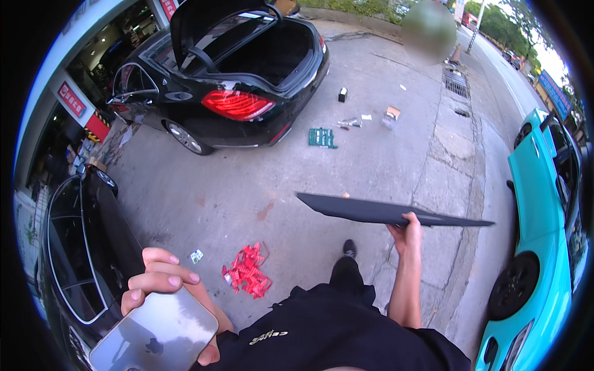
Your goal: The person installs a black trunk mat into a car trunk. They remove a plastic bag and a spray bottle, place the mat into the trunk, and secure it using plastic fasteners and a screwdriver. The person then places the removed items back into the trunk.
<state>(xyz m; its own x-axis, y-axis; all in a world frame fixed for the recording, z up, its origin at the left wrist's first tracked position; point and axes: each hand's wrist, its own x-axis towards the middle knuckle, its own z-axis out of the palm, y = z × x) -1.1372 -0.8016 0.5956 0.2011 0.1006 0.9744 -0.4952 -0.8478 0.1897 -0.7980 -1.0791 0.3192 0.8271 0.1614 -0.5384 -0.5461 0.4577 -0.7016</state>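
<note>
An Apple smartphone (162, 327) with a shiny back is gripped in my left hand (160, 278), close to the camera at the lower left. My right hand (408, 229) pinches the near edge of a thin, dark flat panel (357, 208), held out over the concrete and seen almost edge-on. Ahead stands a black sedan (185, 109) with its trunk (264, 55) open and its red tail light (239, 104) facing me. On the ground lies a tangled heap of red ribbon-like strips (249, 271), between my two hands in the view.
Beyond the panel lie a green tool case (322, 138), several hand tools (350, 124), a small black box (343, 94) and an open carton (391, 116). A dark car (76, 250) is at left, a turquoise car (543, 195) at right. A drain grate (456, 83) lies near the road.
</note>
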